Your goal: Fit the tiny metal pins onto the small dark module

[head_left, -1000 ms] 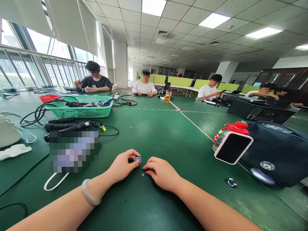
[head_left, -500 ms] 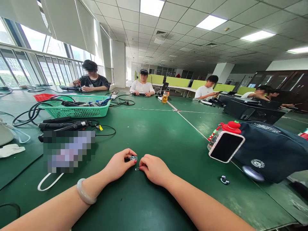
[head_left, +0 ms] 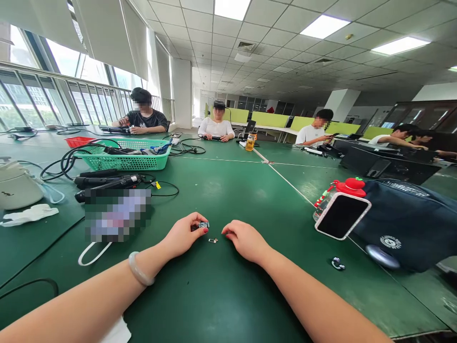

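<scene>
My left hand [head_left: 183, 234] pinches a small dark block with pale, circuit-like markings [head_left: 203, 225] between thumb and fingers, just above the green table [head_left: 214, 295]. Below and to the right of those fingertips lies a tiny flat piece with a pale rectangular frame [head_left: 213, 240]. My right hand [head_left: 246, 239] rests a short way to the right of that piece, not touching it. Its fingers are curled in with the thumb tucked beneath them, and I see nothing in them.
On the left are a green basket [head_left: 128, 163] of gear, black handheld devices [head_left: 107, 185], cables and white tissue [head_left: 30, 214]. A phone [head_left: 342, 216] leans on a red-lidded bottle [head_left: 352, 186] beside a dark bag [head_left: 410, 224]. Earbuds [head_left: 337, 264] lie nearer. Several people sit around the table.
My right hand has let go of the small framed piece, which now lies on the table, and has drawn away to the right. The left hand still holds the block. The view has shifted slightly.
</scene>
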`<state>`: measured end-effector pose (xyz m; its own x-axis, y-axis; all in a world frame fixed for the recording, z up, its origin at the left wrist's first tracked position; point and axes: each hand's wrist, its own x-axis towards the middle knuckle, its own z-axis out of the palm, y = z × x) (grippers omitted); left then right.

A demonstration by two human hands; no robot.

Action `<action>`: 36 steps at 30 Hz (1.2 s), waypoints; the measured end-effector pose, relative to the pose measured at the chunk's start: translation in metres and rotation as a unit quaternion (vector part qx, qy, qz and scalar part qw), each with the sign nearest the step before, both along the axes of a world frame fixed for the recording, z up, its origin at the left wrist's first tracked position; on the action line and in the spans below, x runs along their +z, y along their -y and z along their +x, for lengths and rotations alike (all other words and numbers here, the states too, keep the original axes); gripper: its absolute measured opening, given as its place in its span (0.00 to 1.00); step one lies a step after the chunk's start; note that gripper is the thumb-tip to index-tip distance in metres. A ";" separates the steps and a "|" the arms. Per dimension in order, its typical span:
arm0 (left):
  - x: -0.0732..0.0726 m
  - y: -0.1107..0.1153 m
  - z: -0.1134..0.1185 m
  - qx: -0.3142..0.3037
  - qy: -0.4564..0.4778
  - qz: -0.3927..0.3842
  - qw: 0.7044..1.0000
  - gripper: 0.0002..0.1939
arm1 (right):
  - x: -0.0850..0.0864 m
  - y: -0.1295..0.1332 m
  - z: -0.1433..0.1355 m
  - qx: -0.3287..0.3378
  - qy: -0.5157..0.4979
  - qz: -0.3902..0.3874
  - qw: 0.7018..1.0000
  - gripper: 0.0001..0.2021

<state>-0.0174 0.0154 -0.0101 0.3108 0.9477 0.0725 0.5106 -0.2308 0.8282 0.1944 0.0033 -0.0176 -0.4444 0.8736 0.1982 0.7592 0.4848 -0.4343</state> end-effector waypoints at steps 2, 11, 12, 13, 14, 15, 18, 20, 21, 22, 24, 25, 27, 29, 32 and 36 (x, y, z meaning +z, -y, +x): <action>-0.001 -0.001 0.000 0.003 -0.005 0.004 1.000 0.14 | 0.001 0.001 0.002 -0.002 -0.012 -0.007 1.000 0.07; -0.001 0.000 -0.001 0.024 -0.028 0.010 0.999 0.16 | -0.001 0.009 -0.020 0.014 0.004 0.023 1.000 0.06; -0.001 0.000 -0.001 0.025 -0.029 0.009 0.999 0.16 | -0.001 0.008 -0.021 0.012 0.004 0.021 1.000 0.06; -0.001 0.000 -0.001 0.025 -0.029 0.008 0.999 0.16 | -0.001 0.008 -0.021 0.010 0.003 0.018 1.000 0.05; -0.002 0.000 -0.001 0.025 -0.030 0.007 0.999 0.15 | -0.001 0.007 -0.021 0.008 0.000 0.016 1.000 0.05; -0.002 0.000 -0.001 0.024 -0.030 0.008 0.999 0.15 | -0.001 0.006 -0.021 0.008 -0.003 0.014 1.000 0.04; -0.001 0.000 -0.001 0.021 -0.031 0.009 0.999 0.15 | -0.002 0.005 -0.020 -0.006 -0.015 0.008 1.000 0.02; -0.001 0.001 -0.002 0.017 -0.031 0.007 0.999 0.15 | -0.001 0.005 -0.021 -0.028 -0.023 -0.002 0.999 0.01; -0.001 0.001 -0.002 0.015 -0.029 0.004 0.999 0.15 | -0.001 0.005 -0.021 -0.038 -0.027 -0.006 0.999 0.02; 0.000 0.001 -0.002 0.013 -0.028 0.001 1.000 0.15 | -0.001 0.005 -0.021 -0.046 -0.030 -0.011 0.998 0.02; 0.001 0.002 -0.001 0.010 -0.025 -0.004 1.000 0.14 | -0.001 0.005 -0.022 -0.050 -0.034 -0.016 0.998 0.02; 0.001 0.002 -0.001 0.009 -0.025 -0.005 1.000 0.14 | -0.001 0.005 -0.022 -0.049 -0.035 -0.017 0.998 0.02; 0.001 0.002 -0.001 0.007 -0.025 -0.005 1.000 0.14 | -0.001 0.005 -0.022 -0.048 -0.035 -0.018 0.998 0.03; 0.001 0.002 0.000 0.009 -0.026 -0.006 1.000 0.14 | -0.002 0.005 -0.023 -0.048 -0.032 -0.018 0.998 0.03; 0.001 0.002 -0.001 0.007 -0.025 -0.011 1.000 0.14 | -0.002 0.006 -0.024 -0.050 -0.022 -0.015 0.998 0.03; 0.002 0.003 -0.002 0.002 -0.025 -0.007 1.000 0.14 | -0.001 0.007 -0.026 -0.050 0.010 -0.002 0.999 0.04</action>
<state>-0.0191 0.0124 -0.0085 0.3091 0.9501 0.0429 0.5525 -0.2161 0.8050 0.1688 -0.0034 -0.0191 -0.3585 0.9146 0.1868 0.8125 0.4043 -0.4201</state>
